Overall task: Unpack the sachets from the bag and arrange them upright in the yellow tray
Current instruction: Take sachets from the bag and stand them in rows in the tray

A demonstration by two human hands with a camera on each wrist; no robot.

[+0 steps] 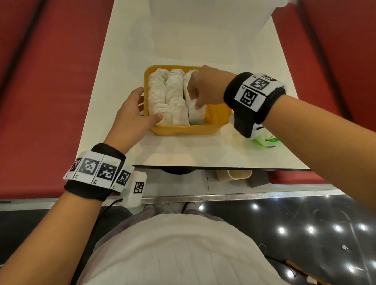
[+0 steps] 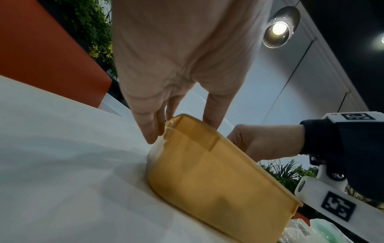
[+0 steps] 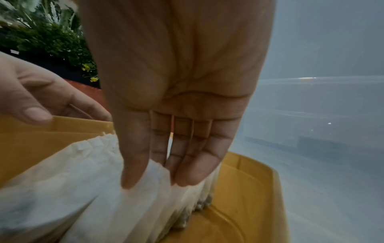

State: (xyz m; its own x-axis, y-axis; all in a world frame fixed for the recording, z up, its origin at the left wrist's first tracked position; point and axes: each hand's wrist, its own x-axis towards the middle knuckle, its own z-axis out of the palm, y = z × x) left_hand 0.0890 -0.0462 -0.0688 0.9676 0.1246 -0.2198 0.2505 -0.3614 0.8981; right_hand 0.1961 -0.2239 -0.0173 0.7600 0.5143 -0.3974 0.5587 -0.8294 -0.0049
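The yellow tray (image 1: 182, 129) stands on the white table and holds three rows of upright white sachets (image 1: 172, 96). My left hand (image 1: 146, 105) holds the tray's near left corner, with the fingers outside the wall and the thumb over the rim; the left wrist view shows the same grip (image 2: 182, 129) on the tray (image 2: 207, 172). My right hand (image 1: 194, 99) reaches into the right row. In the right wrist view it (image 3: 158, 180) pinches the top of a sachet (image 3: 83, 180) between thumb and fingers. The green and white bag (image 1: 266, 139) lies partly hidden under my right wrist.
A large clear plastic box (image 1: 210, 24) stands on the table just behind the tray. Red benches (image 1: 42, 83) run along both sides of the table. The table's near edge (image 1: 205, 166) is close to my body. Bare yellow floor (image 3: 249, 189) shows at the tray's right side.
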